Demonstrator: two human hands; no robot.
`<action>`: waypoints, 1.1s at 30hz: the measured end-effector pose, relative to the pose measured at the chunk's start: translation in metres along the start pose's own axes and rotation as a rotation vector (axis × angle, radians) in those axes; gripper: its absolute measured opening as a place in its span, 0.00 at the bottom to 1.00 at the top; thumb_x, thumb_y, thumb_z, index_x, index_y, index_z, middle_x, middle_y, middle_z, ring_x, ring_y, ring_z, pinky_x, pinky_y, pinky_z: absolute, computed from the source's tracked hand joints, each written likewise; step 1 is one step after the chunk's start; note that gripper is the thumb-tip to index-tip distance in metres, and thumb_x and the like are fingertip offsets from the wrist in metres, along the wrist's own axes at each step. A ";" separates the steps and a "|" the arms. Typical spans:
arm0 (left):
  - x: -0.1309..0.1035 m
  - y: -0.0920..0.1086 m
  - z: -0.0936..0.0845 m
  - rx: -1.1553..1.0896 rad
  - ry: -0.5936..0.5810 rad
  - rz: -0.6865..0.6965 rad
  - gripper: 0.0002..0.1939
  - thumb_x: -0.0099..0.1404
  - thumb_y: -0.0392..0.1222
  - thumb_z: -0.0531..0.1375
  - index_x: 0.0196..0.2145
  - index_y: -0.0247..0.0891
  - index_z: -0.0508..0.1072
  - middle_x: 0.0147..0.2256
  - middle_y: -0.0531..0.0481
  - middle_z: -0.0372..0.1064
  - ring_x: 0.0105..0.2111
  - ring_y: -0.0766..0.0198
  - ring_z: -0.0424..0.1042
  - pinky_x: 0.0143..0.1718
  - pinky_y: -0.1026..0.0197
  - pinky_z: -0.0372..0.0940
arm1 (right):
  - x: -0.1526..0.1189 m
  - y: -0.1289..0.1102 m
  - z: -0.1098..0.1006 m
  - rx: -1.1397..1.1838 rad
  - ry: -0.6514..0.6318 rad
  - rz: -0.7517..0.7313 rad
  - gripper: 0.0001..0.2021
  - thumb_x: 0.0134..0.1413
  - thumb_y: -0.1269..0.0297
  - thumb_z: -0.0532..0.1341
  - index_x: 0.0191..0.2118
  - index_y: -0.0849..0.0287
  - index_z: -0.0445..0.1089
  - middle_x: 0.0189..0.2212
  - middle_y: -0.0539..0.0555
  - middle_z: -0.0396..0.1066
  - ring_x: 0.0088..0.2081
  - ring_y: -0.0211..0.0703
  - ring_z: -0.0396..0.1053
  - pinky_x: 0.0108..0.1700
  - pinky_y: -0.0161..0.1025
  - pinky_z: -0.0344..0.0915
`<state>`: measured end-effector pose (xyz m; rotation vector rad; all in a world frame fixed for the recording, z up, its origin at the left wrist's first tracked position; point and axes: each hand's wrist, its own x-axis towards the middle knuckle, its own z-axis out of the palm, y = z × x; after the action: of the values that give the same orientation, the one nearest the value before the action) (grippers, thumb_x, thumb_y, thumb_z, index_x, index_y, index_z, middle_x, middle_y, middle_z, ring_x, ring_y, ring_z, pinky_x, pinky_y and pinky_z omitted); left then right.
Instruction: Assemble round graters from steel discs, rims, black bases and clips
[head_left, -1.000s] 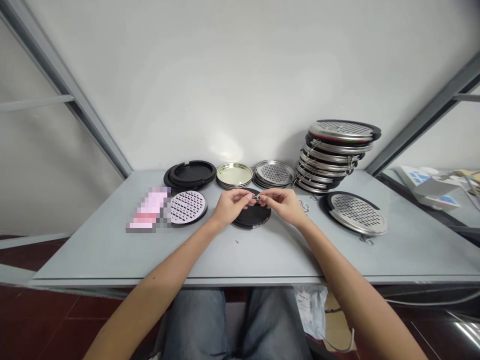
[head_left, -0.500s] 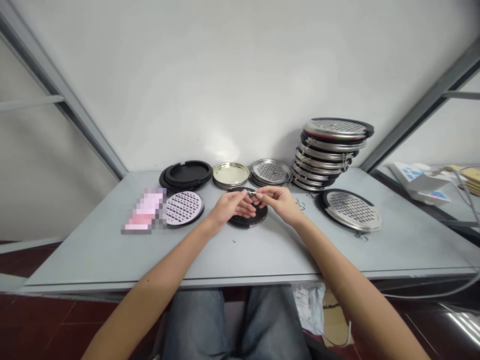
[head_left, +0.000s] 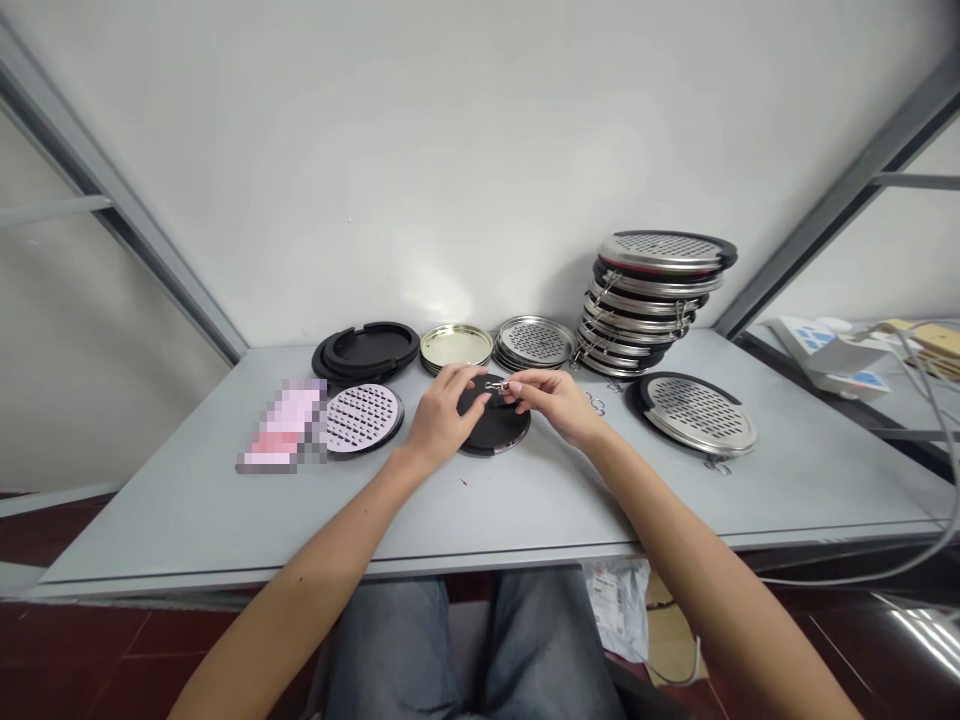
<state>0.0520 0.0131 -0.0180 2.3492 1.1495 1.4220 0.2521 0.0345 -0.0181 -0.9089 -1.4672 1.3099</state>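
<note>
Right hand [head_left: 559, 400]: thumb and forefinger pinch a small metal clip [head_left: 495, 386], its free end pointing toward the left hand. Left hand [head_left: 442, 408]: fingers spread, thumb apart from them, nothing seen between; it lies at the left side of a black disc [head_left: 495, 428], and whether it bears on the rim cannot be told.

Clip, one: bright, apparently bent wire; held above the far part of the disc; contact with the disc unclear. Judged very light, stiff and springy, smooth enough to slip or twist in a loose pinch, unlikely to break. Best hold: fingertips close on the wire, near one end, the other end left free.

Disc, one: flat on the table [head_left: 420, 525], between the two hands. Judged fairly light, rim perhaps slightly yielding, with fair grip. Best hold: opposite edges, or one spread hand pressing the rim down.

Adjacent: loose metal hooks [head_left: 595, 402], just beyond the right hand's outer side; perforated silver plates [head_left: 536, 342], behind the disc.
</note>
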 end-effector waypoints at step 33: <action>0.014 0.010 -0.012 -1.197 -0.658 -0.964 0.20 0.68 0.51 0.51 0.34 0.31 0.73 0.30 0.43 0.74 0.21 0.67 0.70 0.17 0.68 0.59 | -0.003 -0.005 0.007 -0.150 -0.005 -0.109 0.15 0.48 0.52 0.66 0.35 0.60 0.77 0.28 0.53 0.75 0.27 0.36 0.66 0.30 0.36 0.66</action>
<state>0.0508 0.0131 0.0035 0.9864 0.6844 0.5573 0.2470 0.0286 -0.0132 -0.9083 -1.6125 1.1351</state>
